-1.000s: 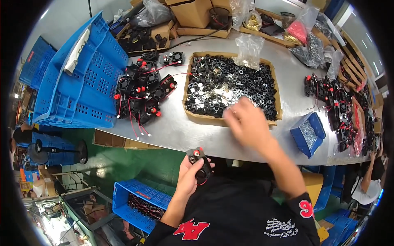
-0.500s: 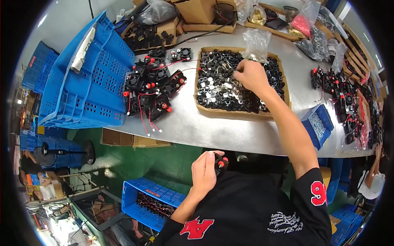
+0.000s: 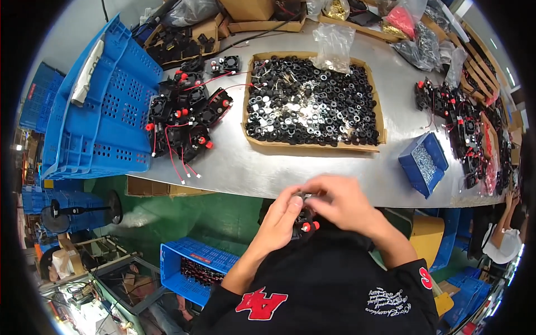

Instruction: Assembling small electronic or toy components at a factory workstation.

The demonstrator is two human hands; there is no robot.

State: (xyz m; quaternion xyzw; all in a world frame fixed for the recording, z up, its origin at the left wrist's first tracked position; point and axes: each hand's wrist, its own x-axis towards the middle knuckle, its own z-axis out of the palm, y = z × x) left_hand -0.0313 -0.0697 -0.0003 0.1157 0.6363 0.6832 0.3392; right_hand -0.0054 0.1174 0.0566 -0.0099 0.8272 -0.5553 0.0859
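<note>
Two bare hands meet before the near edge of a grey metal table (image 3: 234, 162). The left hand (image 3: 277, 222) is closed around a small black part (image 3: 302, 218) with a red knob; the right hand (image 3: 350, 205) curls over its top, though I cannot tell whether its fingers pinch anything. I judge that a slip could drop a small piece to the green floor (image 3: 218, 218), because both hands are off the tabletop. The table bears a shallow cardboard tray (image 3: 312, 146) of rings, a blue crate (image 3: 103, 145) and a blue bin (image 3: 411, 169). A fan (image 3: 114, 207) stands leftward.
</note>
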